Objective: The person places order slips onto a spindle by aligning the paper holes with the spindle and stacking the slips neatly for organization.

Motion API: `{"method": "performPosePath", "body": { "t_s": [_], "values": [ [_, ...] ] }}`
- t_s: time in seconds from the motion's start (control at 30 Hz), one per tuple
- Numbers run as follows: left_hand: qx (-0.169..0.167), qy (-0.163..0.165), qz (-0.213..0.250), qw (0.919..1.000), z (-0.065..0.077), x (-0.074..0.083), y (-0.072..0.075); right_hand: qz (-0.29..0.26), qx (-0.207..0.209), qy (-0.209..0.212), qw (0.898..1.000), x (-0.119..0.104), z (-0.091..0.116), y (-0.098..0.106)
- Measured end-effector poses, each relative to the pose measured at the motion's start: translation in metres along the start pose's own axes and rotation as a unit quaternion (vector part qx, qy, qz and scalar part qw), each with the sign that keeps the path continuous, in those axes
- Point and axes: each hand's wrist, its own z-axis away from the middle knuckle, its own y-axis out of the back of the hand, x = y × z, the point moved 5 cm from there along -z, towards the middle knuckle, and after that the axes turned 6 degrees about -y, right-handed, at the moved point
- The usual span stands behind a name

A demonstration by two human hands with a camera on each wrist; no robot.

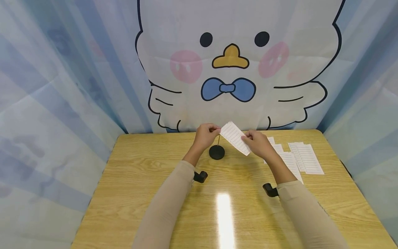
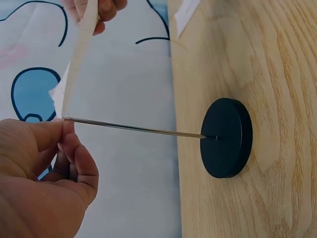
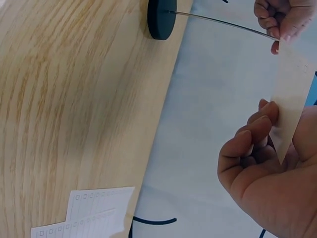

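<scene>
A lined paper slip is held up between both hands, tilted, above a bill spike with a round black base. My left hand pinches one corner of the slip between thumb and finger, right at the tip of the spike's thin metal rod. Gripping the slip's other end is my right hand, thumb on its printed side. In the right wrist view the slip's plain back faces the camera. The spike stands upright on the table.
Several printed slips with checkboxes lie overlapping on the right of the wooden table, some beside the right forearm, others farther right. A cartoon-printed curtain hangs right behind the table's back edge.
</scene>
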Motion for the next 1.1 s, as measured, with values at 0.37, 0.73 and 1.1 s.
{"method": "performPosePath", "body": {
  "t_s": [0.37,0.73,1.1],
  "values": [
    [0.002,0.001,0.0,1.0,0.002,-0.001,-0.001,0.006,0.004,-0.005,1.0,0.004,0.001,-0.007],
    [0.01,-0.002,0.006,0.9999,0.004,0.001,-0.001,0.007,0.024,-0.003,1.0,0.004,0.003,-0.013],
    [0.009,-0.013,0.013,0.9998,0.003,-0.002,-0.001,-0.012,0.01,-0.009,1.0,0.008,0.004,-0.023]
  ]
}}
